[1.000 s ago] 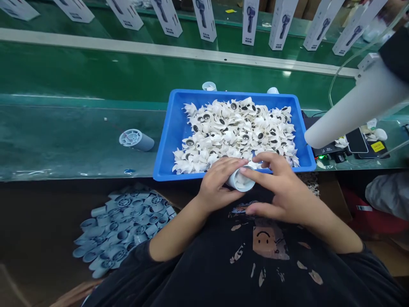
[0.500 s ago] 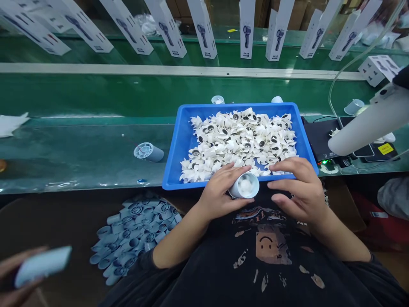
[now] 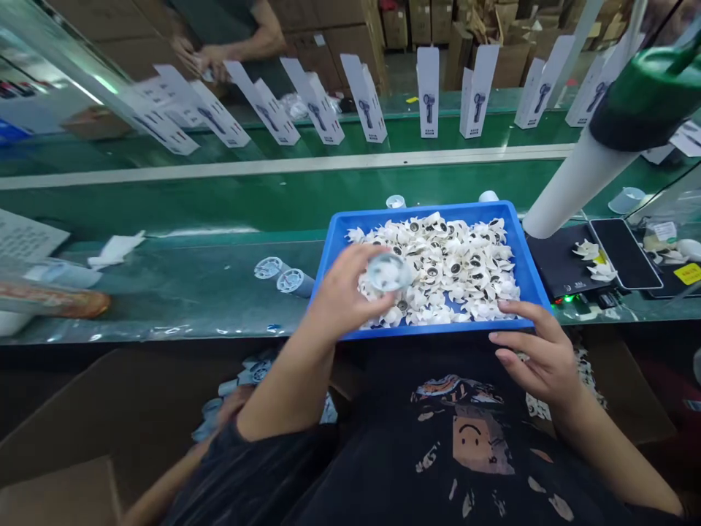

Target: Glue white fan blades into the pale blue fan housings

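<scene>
My left hand (image 3: 342,296) is raised over the left part of the blue tray (image 3: 331,248) and is closed round a pale grey cylinder housing (image 3: 388,270), its round end facing up. The tray is heaped with several small white fan impellers (image 3: 454,270). My right hand (image 3: 539,354) hovers at the tray's front right corner, fingers loosely spread, holding nothing. Two more grey housings (image 3: 285,276) lie on the green belt just left of the tray.
A green conveyor (image 3: 191,197) carries white product boxes (image 3: 427,91) along the far side. A white tube (image 3: 575,179) hangs at right above a black device (image 3: 564,259). Grey housings (image 3: 257,371) sit in a carton below left, where another person's hand (image 3: 230,405) reaches. Someone works across the belt.
My left hand lifted the housing from in front of my chest up and left over the tray. My right hand let go and drew back right. A second housing now lies on the belt.
</scene>
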A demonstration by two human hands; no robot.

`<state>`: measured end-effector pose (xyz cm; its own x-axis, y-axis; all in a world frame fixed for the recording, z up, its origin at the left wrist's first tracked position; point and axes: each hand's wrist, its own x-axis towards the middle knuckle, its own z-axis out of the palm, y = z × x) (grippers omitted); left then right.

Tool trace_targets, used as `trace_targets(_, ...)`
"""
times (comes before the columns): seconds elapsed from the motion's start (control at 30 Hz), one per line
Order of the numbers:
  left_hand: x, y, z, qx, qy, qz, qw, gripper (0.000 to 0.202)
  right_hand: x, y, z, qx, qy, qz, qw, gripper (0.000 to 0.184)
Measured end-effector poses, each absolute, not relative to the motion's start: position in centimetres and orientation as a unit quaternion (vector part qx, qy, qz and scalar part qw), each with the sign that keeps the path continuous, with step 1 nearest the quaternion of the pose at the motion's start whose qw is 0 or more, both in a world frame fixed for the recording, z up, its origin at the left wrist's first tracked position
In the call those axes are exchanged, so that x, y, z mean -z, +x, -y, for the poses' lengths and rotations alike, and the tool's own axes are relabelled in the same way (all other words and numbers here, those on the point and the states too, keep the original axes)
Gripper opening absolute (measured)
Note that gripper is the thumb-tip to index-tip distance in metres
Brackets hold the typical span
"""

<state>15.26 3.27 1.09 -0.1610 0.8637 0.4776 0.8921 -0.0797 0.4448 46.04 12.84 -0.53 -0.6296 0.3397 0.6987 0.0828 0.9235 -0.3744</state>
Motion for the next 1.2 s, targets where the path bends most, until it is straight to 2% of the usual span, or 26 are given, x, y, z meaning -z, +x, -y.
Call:
trace_targets(0.1,-2.9,9.2,-6.3,0.245,-0.501,0.829,0.046,0.054,1.6,46.9,-12.3,-0.154,-0.126,0.886,0.419,0.012)
trace_targets(0.17,-3.7,5.3,-8.5,0.117,-0.396,0.911,-0.009,0.055,2.2,47.3,-12.0,-0.153,-0.13,0.884,0.423,0.013)
trace_targets(0.27,-3.7,1.4,-11.2,0.046,-0.328,0.94,-0.078,0.043,2.6,47.8,-11.8,-0.155,-0.136,0.879,0.43,0.014)
trace_targets(0.37,-2.4,0.0,-13.2,0.017,-0.313,0.942,-0.12,0.032,2.7,47.8,-11.7,-0.15,-0.132,0.883,0.425,0.013)
trace_targets(0.53,-1.3,-0.8,-13.5,0.017,-0.357,0.928,-0.107,0.039,2.6,47.8,-11.7,-0.137,-0.12,0.891,0.415,0.013)
trace_targets(0.63,-2.3,-1.9,-11.0,0.02,-0.388,0.917,-0.086,0.046,2.5,48.3,-12.0,-0.143,-0.12,0.888,0.421,0.013)
trace_targets(0.73,-2.7,-2.4,-7.4,-0.001,-0.396,0.911,-0.116,0.053,2.6,48.4,-12.4,-0.152,-0.121,0.888,0.417,0.013)
trace_targets(0.83,-1.8,-1.1,-4.1,-0.034,-0.404,0.899,-0.168,0.054,2.8,47.7,-12.7,-0.166,-0.106,0.89,0.411,0.013)
trace_targets(0.93,-0.8,1.3,-1.7,-0.046,-0.409,0.9,-0.142,0.052,3.0,46.3,-12.9,-0.18,-0.066,0.891,0.411,0.013)
trace_targets(1.03,-0.9,3.0,0.5,-0.009,-0.407,0.912,-0.052,0.048,2.9,45.3,-12.9,-0.185,-0.04,0.891,0.412,0.013)
trace_targets(1.1,-1.1,3.4,1.8,0.093,-0.396,0.913,0.02,0.048,2.7,45.1,-12.9,-0.181,-0.035,0.891,0.415,0.013)
trace_targets(1.13,-1.0,3.5,2.3,0.18,-0.39,0.902,0.046,0.05,2.4,45.2,-12.9,-0.176,-0.035,0.89,0.418,0.013)
trace_targets(1.17,-0.8,3.7,2.6,0.343,-0.392,0.852,0.045,0.052,2.1,45.3,-13.0,-0.17,-0.036,0.89,0.422,0.012)
trace_targets(1.2,-0.4,4.1,2.6,0.491,-0.404,0.772,-0.001,0.054,1.8,45.4,-13.1,-0.163,-0.04,0.89,0.425,0.012)
